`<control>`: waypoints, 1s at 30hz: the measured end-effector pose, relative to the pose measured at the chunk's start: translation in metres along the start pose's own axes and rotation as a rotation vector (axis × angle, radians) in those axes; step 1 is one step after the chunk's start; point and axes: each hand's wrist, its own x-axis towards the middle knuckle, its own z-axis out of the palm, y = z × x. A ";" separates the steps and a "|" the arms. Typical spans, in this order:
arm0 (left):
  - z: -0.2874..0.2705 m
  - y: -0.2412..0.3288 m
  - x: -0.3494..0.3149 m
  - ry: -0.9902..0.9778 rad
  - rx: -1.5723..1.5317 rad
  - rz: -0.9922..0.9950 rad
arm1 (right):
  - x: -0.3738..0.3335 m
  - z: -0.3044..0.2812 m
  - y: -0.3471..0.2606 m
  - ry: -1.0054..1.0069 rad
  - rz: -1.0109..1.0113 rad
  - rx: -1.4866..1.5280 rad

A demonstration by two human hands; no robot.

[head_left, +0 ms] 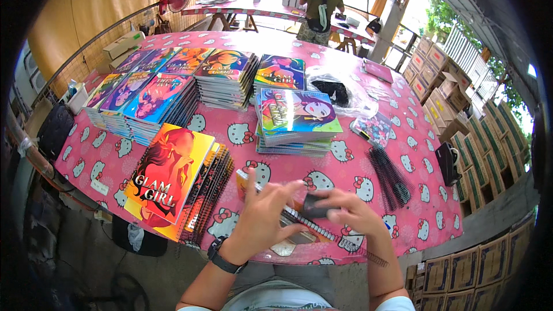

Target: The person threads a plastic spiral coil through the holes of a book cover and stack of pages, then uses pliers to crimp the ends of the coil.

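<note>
A notebook with a partly seen cover lies at the table's near edge, much of it under my hands. A black wire coil (322, 231) runs along its edge, and the loose end sticks out past it to the lower right. My left hand (262, 213) rests over the notebook, fingers spread and thumb near the coil. In my right hand (345, 207) is a small dark block (314, 204), gripped just above the coil; its exact kind is unclear. To the left stands a stack of coil-bound notebooks (173, 173) with red and yellow covers.
Beyond my hands is a pile of notebooks (296, 115); several more stacks (155, 98) fill the far left. Loose black coils (389, 178) lie right, near a plastic bag (345, 89). Cartons (461, 270) are piled at the right. A person (322, 8) stands at a farther table.
</note>
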 end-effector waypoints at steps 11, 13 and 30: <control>0.043 -0.054 -0.032 0.512 -0.677 -0.390 | 0.009 0.002 0.008 0.137 -0.027 0.242; 0.043 -0.052 -0.033 0.516 -0.677 -0.419 | 0.012 0.003 0.010 0.025 0.022 0.144; 0.039 -0.050 -0.029 0.536 -0.658 -0.381 | 0.055 0.003 0.014 0.107 0.203 -0.527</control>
